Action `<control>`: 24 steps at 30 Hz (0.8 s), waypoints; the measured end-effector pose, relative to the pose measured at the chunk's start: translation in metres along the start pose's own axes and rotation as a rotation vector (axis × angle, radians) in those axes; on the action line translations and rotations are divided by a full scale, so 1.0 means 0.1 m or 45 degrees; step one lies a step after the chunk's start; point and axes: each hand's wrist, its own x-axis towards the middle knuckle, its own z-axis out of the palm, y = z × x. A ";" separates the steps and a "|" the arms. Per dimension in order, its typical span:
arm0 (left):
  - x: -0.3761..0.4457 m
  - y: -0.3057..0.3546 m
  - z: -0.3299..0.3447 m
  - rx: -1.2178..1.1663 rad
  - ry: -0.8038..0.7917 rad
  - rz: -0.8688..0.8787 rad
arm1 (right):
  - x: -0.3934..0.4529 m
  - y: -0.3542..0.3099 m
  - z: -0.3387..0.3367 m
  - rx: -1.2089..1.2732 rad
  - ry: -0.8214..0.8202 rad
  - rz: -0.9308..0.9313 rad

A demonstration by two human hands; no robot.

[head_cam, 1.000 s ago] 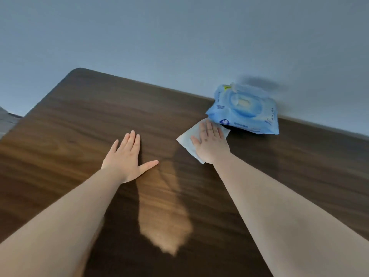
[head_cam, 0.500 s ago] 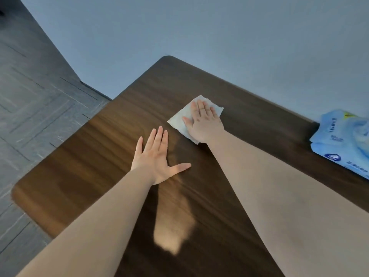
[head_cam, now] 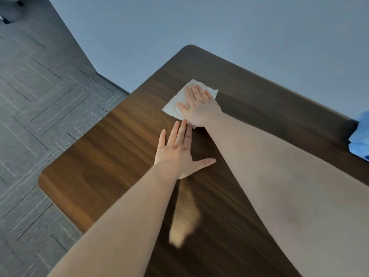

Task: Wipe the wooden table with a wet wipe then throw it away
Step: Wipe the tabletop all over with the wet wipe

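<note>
Dark wooden table (head_cam: 111, 156) with rounded corners, set against a plain blue-grey wall (head_cam: 219, 27); grey patterned carpet tiles (head_cam: 40, 96) lie to its left. Right hand (head_cam: 199, 107), palm down, presses flat on a white wet wipe (head_cam: 175, 104) near the table's far left corner; its fingers are extended and close together, none curled around the sheet, whose edges show beyond the fingertips and thumb. Left hand (head_cam: 177, 152) lies flat on the bare wood just nearer the viewer, fingers straight and together, thumb spread wide to the right; its fingertips reach almost to the heel of the right hand and the near corner of the wipe. A blue packet (head_cam: 360, 138) sits at the right edge of view, on the table by the wall, well apart from both hands. A pale reflection marks the wood between the forearms
</note>
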 end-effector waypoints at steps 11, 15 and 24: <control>-0.19 0.41 -0.04 0.265 -0.039 0.384 | -1.68 1.19 0.28 0.064 -0.010 0.416; -0.32 1.06 0.05 0.241 -0.034 0.493 | -2.45 1.79 0.38 0.057 0.001 0.591; -0.58 3.02 0.34 0.331 -0.116 0.870 | -4.30 3.13 0.66 0.143 0.057 1.005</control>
